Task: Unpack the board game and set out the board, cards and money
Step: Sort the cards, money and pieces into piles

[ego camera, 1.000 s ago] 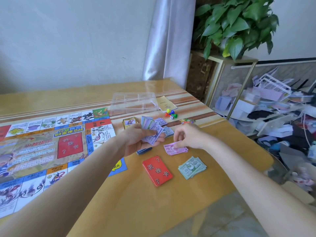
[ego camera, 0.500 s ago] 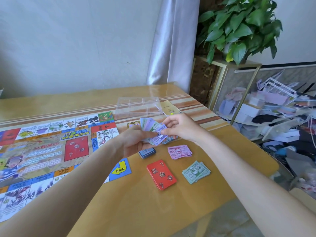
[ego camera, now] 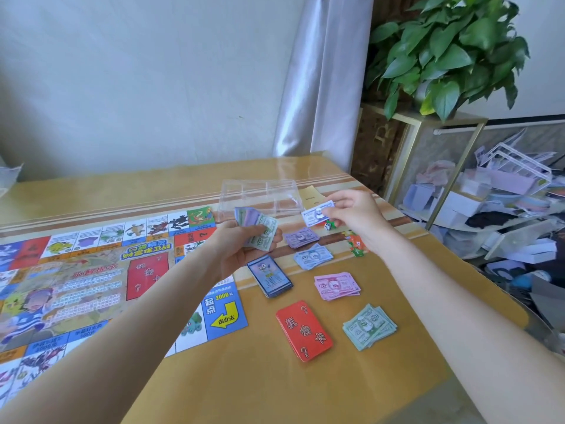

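Note:
The colourful game board (ego camera: 91, 280) lies unfolded on the left of the table. My left hand (ego camera: 241, 246) holds a fanned wad of play money (ego camera: 258, 229) above the board's right edge. My right hand (ego camera: 354, 215) pinches a single blue note (ego camera: 316, 214) in the air. On the table lie money piles: purple (ego camera: 301, 237), blue (ego camera: 313, 257), pink (ego camera: 336, 286) and green (ego camera: 368, 327). A red card deck (ego camera: 304, 330) and a blue card deck (ego camera: 269, 275) sit near them.
A clear plastic tray (ego camera: 260, 195) stands behind my hands, with a yellow sheet (ego camera: 310, 195) beside it. A white die (ego camera: 327, 226) and an orange-green piece (ego camera: 356, 244) lie under my right wrist. The table's right edge borders a cluttered floor and a potted plant (ego camera: 446, 53).
My right hand left the pink pile, reached to the wad in my left hand, and has drawn one blue note away to the right. The blue card deck is now uncovered.

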The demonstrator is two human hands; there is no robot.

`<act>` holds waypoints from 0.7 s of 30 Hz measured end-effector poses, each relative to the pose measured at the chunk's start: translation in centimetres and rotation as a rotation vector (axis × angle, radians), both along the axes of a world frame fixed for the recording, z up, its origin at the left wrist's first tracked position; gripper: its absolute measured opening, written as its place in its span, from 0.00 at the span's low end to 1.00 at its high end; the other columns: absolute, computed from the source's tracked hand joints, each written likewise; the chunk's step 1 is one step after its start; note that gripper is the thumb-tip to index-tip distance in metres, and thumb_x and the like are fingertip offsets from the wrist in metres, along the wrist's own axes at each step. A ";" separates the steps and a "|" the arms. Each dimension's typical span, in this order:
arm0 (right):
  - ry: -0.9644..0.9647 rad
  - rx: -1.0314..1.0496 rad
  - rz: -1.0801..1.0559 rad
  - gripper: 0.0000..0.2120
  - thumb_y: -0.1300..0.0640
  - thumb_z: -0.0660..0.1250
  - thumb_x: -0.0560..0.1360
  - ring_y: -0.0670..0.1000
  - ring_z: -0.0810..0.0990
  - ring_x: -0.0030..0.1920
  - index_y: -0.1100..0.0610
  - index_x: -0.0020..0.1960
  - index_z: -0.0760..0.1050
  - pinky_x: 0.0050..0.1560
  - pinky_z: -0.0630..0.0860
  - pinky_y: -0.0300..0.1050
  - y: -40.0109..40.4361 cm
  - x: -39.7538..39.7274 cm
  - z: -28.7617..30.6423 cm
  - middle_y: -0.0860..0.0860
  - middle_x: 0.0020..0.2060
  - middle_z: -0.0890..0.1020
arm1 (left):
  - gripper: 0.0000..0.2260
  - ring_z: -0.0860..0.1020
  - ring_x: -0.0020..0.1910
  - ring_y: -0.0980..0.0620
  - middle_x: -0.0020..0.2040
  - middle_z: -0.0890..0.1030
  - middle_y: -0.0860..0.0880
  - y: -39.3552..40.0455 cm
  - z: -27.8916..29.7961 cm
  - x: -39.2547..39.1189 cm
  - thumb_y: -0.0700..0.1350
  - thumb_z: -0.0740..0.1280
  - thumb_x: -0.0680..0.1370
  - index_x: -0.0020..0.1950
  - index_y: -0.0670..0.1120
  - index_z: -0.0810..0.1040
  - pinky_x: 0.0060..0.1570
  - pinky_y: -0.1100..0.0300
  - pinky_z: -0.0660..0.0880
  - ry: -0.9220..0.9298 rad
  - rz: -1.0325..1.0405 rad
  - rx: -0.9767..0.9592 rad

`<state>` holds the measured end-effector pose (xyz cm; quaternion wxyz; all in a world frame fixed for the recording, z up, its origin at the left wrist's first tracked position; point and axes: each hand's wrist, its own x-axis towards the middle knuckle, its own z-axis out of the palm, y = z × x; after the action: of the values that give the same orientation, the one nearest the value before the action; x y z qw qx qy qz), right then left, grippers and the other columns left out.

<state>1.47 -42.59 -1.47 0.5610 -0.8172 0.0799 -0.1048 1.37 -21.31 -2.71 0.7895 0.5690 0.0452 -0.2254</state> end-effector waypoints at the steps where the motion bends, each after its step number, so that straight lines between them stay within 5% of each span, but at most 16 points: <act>1: 0.014 -0.013 -0.001 0.10 0.70 0.68 0.71 0.49 0.74 0.29 0.66 0.53 0.75 0.28 0.71 0.34 0.0 0.5 -0.4 0.53 0.35 0.79 | 0.13 0.84 0.36 0.48 0.43 0.83 0.37 0.1 0.0 0.2 0.33 0.61 0.78 0.62 0.32 0.70 0.33 0.59 0.81 0.012 0.002 -0.002; 6: 0.104 -0.232 0.075 0.07 0.65 0.70 0.71 0.48 0.77 0.33 0.57 0.48 0.77 0.34 0.73 0.39 1.5 2.8 -2.9 0.54 0.39 0.80 | 0.12 0.84 0.35 0.49 0.43 0.83 0.38 0.2 -0.4 1.2 0.33 0.61 0.78 0.61 0.33 0.71 0.33 0.59 0.81 0.035 0.012 -0.016; 12: 0.050 -0.719 0.140 0.09 0.60 0.70 0.72 0.50 0.73 0.52 0.57 0.52 0.77 0.52 0.72 0.44 2.6 3.6 -4.3 0.52 0.52 0.71 | 0.08 0.84 0.35 0.51 0.43 0.83 0.41 0.0 -1.5 2.1 0.34 0.66 0.76 0.55 0.38 0.75 0.35 0.61 0.81 0.009 -0.007 0.075; 14: -0.046 -0.608 0.112 0.07 0.56 0.70 0.73 0.45 0.72 0.49 0.56 0.50 0.78 0.49 0.70 0.40 3.0 3.5 -3.2 0.50 0.51 0.72 | 0.06 0.83 0.35 0.52 0.42 0.83 0.43 -0.2 -1.8 2.3 0.34 0.67 0.75 0.52 0.39 0.76 0.37 0.61 0.80 -0.008 -0.011 0.128; 17: 0.025 -0.242 0.275 0.09 0.50 0.70 0.73 0.37 0.74 0.31 0.55 0.47 0.79 0.38 0.70 0.36 3.7 3.0 -1.2 0.46 0.39 0.80 | 0.05 0.82 0.33 0.54 0.38 0.84 0.45 -0.6 -2.0 2.3 0.35 0.67 0.75 0.50 0.40 0.77 0.36 0.62 0.79 -0.024 -0.028 0.159; 21: 0.103 -0.247 0.341 0.04 0.61 0.73 0.70 0.46 0.75 0.31 0.55 0.42 0.78 0.33 0.72 0.38 3.9 2.8 -0.9 0.50 0.33 0.80 | 0.08 0.82 0.43 0.49 0.48 0.83 0.41 -1.2 -1.6 2.1 0.39 0.64 0.78 0.55 0.39 0.76 0.43 0.59 0.80 -0.001 -0.117 0.064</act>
<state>4.24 -38.64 -2.35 0.4616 -0.8857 -0.0443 0.0246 3.46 -22.55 -4.35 0.7566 0.5956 0.0187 -0.2691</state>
